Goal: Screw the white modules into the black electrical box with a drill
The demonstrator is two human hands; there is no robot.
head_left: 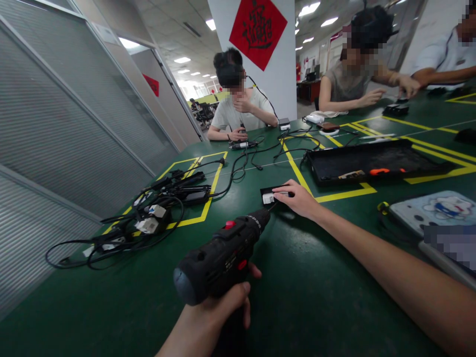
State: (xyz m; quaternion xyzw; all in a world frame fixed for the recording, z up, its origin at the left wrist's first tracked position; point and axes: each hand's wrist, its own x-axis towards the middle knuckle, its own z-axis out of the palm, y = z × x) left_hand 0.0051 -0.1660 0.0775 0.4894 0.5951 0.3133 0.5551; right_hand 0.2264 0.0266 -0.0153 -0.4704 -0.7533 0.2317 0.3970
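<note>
My left hand (pixel 219 310) is wrapped around the handle of a black cordless drill (pixel 217 258) with red buttons. The drill points forward and to the right, and its thin bit reaches toward a small black box-like part (pixel 265 191) on the table. A white block (pixel 267 199) shows at the near side of that part. My right hand (pixel 299 198) comes in from the right, its fingers closed on the part and covering its right side. Whether the bit touches the part I cannot tell.
Tangled black cables and adapters (pixel 189 196) lie at the left, with white plugs (pixel 147 225). A black tray (pixel 357 171) holding orange pieces stands at the right. A pale case (pixel 439 210) lies near the right edge. Several people sit across the green table (pixel 316 277).
</note>
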